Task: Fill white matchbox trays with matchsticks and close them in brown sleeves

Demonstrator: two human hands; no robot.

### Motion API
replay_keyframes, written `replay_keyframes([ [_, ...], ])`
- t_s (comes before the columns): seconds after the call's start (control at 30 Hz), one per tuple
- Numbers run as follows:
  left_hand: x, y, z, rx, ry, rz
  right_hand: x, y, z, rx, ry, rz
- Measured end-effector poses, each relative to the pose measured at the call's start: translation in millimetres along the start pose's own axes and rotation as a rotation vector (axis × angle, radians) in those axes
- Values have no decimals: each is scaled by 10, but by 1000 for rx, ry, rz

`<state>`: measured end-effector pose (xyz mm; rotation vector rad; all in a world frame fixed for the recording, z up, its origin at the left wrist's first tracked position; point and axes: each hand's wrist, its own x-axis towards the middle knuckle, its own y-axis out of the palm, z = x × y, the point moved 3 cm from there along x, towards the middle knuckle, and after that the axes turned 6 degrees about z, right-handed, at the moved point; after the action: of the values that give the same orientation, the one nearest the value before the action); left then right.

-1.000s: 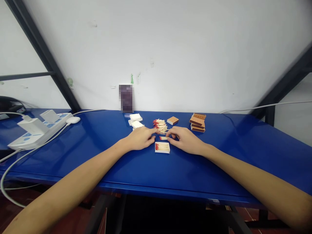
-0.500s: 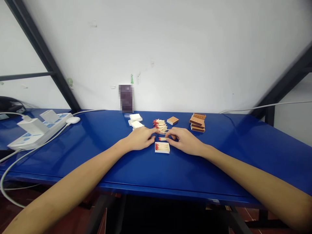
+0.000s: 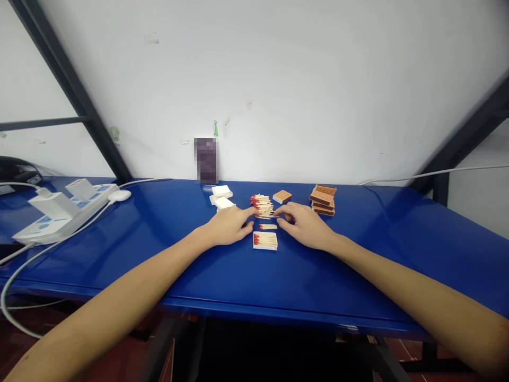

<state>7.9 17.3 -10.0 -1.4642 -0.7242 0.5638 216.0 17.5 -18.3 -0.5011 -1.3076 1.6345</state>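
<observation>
A loose heap of red-tipped matches [image 3: 262, 202] lies on the blue table between my hands. My left hand [image 3: 229, 225] rests at its left side, the index fingertip at the heads of the nearest matches and the thumb held apart. Across from it, my right hand [image 3: 304, 225] has its index fingertip at the plain ends of those matches, with thumb and finger apart. A small row of matches [image 3: 268, 227] lies separately just in front of the heap. Closer to me sits a white matchbox tray [image 3: 265, 248] holding several matches, heads to the left.
White trays [image 3: 222, 202] are piled behind my left hand. One brown matchbox [image 3: 282, 197] lies behind the heap, and several brown matchbox sleeves [image 3: 323, 199] are stacked at right. A power strip [image 3: 59, 225] with plugs and white cables occupies the table's left side.
My right hand has moved off the small row of matches, slightly back and right, to the near edge of the heap. My left hand has stayed almost in place.
</observation>
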Motion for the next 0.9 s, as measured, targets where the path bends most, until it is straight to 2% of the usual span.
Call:
replay_keyframes([
  [0.37, -6, -23, -16, 4, -50, 47, 7, 5, 5, -3, -11, 44],
  [0.9, -18, -26, -34, 80, -96, 33, -24, 14, 28, 0, -82, 59],
])
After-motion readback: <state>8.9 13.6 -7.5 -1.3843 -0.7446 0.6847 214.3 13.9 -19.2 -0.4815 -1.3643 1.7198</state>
